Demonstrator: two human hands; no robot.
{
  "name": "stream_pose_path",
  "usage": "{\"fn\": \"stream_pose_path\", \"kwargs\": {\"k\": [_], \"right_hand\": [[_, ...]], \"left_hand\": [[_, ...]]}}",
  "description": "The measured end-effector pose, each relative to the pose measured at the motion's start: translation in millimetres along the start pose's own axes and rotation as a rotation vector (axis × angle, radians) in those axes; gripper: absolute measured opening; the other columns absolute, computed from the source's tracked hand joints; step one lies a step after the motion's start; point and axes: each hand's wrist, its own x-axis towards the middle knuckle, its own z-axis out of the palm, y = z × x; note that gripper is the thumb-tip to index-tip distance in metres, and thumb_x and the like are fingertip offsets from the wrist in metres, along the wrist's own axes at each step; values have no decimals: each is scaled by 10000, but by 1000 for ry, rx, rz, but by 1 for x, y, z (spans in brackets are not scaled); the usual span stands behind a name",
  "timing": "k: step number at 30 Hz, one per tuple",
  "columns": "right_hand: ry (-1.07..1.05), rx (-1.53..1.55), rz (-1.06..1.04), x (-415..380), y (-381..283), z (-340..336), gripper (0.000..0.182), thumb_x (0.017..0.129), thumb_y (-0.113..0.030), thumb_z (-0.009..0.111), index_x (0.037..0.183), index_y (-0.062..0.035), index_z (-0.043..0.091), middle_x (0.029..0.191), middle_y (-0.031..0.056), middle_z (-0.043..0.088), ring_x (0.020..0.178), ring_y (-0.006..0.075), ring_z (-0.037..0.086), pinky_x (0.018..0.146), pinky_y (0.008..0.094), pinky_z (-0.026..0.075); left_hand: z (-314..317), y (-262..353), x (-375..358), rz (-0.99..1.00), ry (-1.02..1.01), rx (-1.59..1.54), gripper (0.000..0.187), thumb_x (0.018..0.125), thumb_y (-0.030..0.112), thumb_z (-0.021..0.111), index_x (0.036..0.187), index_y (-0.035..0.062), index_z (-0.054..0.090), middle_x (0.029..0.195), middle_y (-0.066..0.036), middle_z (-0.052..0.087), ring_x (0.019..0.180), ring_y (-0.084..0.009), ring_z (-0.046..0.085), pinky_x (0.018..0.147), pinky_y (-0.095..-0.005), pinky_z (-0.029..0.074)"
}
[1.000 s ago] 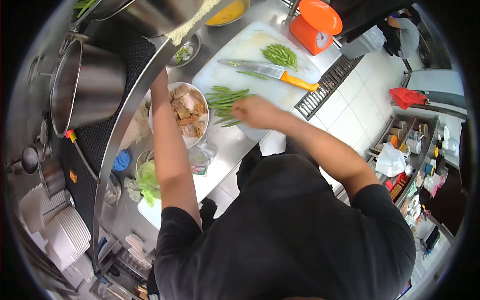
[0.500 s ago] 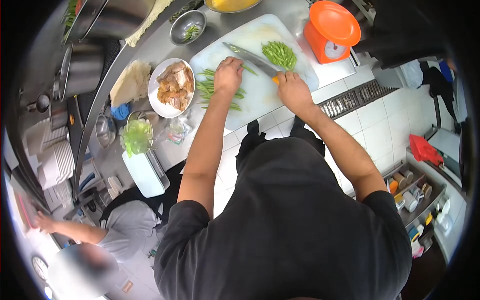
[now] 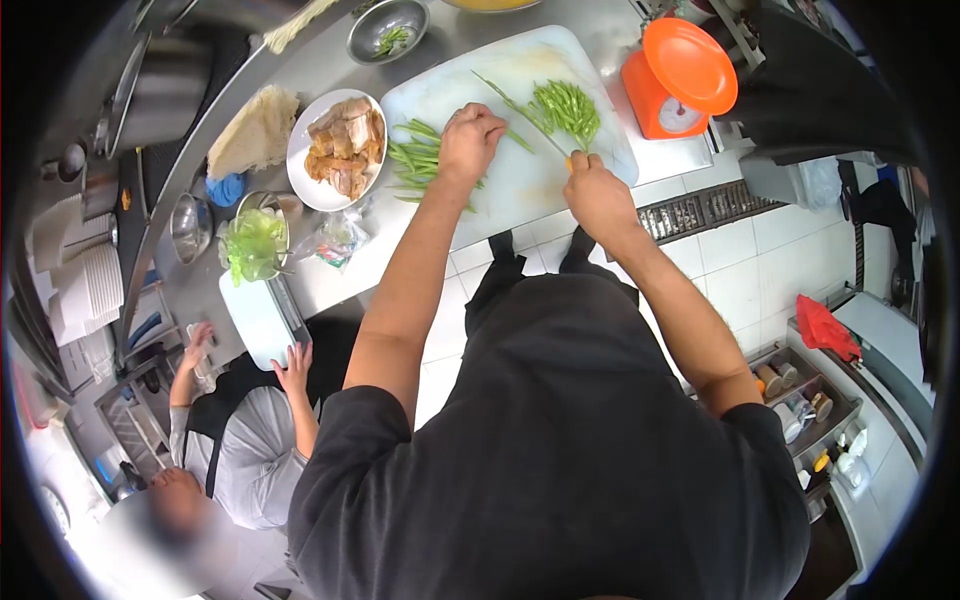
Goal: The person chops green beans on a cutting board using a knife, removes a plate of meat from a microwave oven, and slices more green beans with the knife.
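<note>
A white cutting board (image 3: 520,195) lies on the metal counter. My right hand (image 3: 598,195) is wrapped round the orange handle of a knife (image 3: 528,112), whose blade points to the upper left, edge-on. Just left of the blade, my left hand (image 3: 472,142) is closed at some green beans (image 3: 518,139); what its fingertips pinch is partly hidden. Uncut green beans (image 3: 412,160) lie under and left of that hand. On the blade's right side rests a pile of cut green pieces (image 3: 566,110).
Left of the board are a plate of cooked meat (image 3: 342,150), a metal bowl (image 3: 362,42) with green pieces and a container of lettuce (image 3: 255,240). An orange scale (image 3: 655,95) stands right. A co-worker (image 3: 255,440) is at lower left, one hand at a pale lid.
The knife has turned from showing its flat side to edge-on. My left hand has shifted slightly right, nearer the blade. The co-worker has turned and brought a hand to the pale lid.
</note>
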Motion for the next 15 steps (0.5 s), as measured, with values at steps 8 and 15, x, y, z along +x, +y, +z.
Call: {"fn": "stream_pose_path", "kwargs": {"k": [8, 15], "right_hand": [[-145, 20, 38, 4, -26, -10, 283, 1064, -256, 570, 1099, 22, 526, 871, 244, 735, 846, 421, 743, 727, 513, 596], [-180, -64, 81, -12, -27, -6, 318, 1060, -298, 593, 1083, 3, 492, 822, 228, 728, 778, 428, 742, 669, 511, 596]], "left_hand": [[-11, -7, 7, 42, -67, -6, 157, 882, 192, 796, 1033, 149, 807, 1074, -45, 726, 1061, -278, 685, 942, -415, 565], [-9, -11, 10, 57, -82, -12, 152, 899, 207, 779, 1040, 155, 802, 1056, -27, 725, 1051, -268, 693, 927, -426, 574]]}}
